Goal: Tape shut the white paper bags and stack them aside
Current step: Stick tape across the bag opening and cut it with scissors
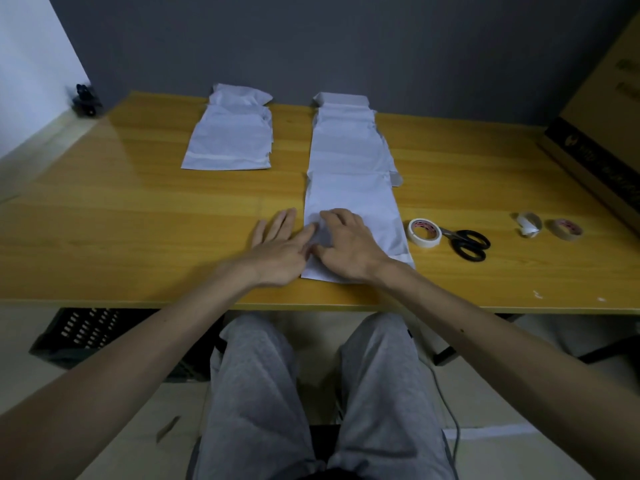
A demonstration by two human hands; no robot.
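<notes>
- Our left hand [280, 245] lies flat at the left edge of the nearest white paper bag [360, 199], near the table's [138, 220] front edge.
- Our right hand [346, 247] sits on that bag, fingers bent; can't tell if it's pinching.
- Tape roll [424, 232] is just right of the bag.

we sit at a yellow wooden table [138, 216] pushed against a dark grey wall [346, 46]. to our left we see a white wall [31, 57] meeting it in the corner. the light is dim, with a soft sheen on the tabletop's far left. under the table a black slotted crate [86, 334] stands on the pale floor [20, 341]
</notes>
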